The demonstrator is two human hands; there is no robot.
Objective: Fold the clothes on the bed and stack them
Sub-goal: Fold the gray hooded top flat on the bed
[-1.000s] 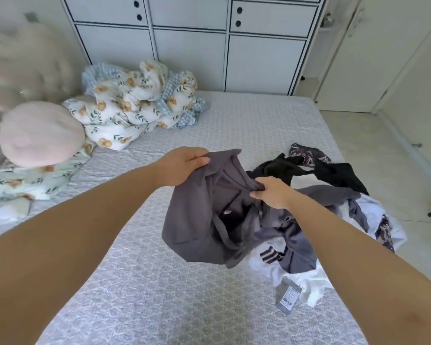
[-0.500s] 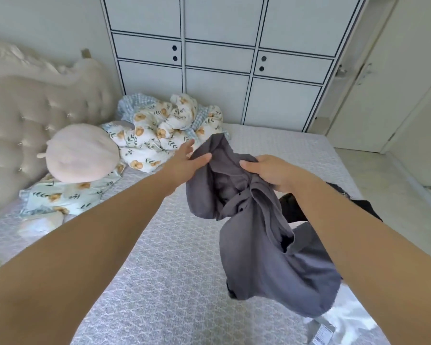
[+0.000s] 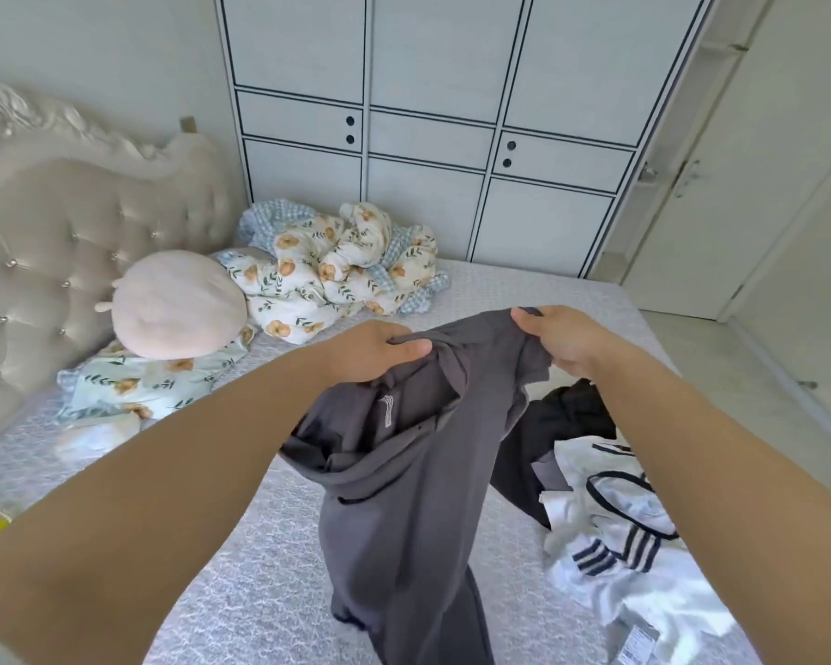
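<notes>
A dark grey garment (image 3: 404, 482) hangs in the air above the bed (image 3: 241, 568), its lower part trailing down toward the mattress. My left hand (image 3: 375, 350) grips its top edge on the left, and my right hand (image 3: 560, 340) grips the top edge on the right, stretching the fabric between them. On the bed to the right lies a pile of unfolded clothes: a white garment with dark stripes (image 3: 615, 544) and a black garment (image 3: 572, 415) behind it.
A crumpled floral quilt (image 3: 337, 276) and a round pink cushion (image 3: 173, 304) lie near the padded headboard (image 3: 58, 242) at the left. White cabinets (image 3: 433, 136) stand beyond the bed. Bare floor (image 3: 739, 357) runs along the right side.
My hands have lifted the grey garment off the pile and moved apart along its top edge, so it now hangs spread out. The camera has tilted upward.
</notes>
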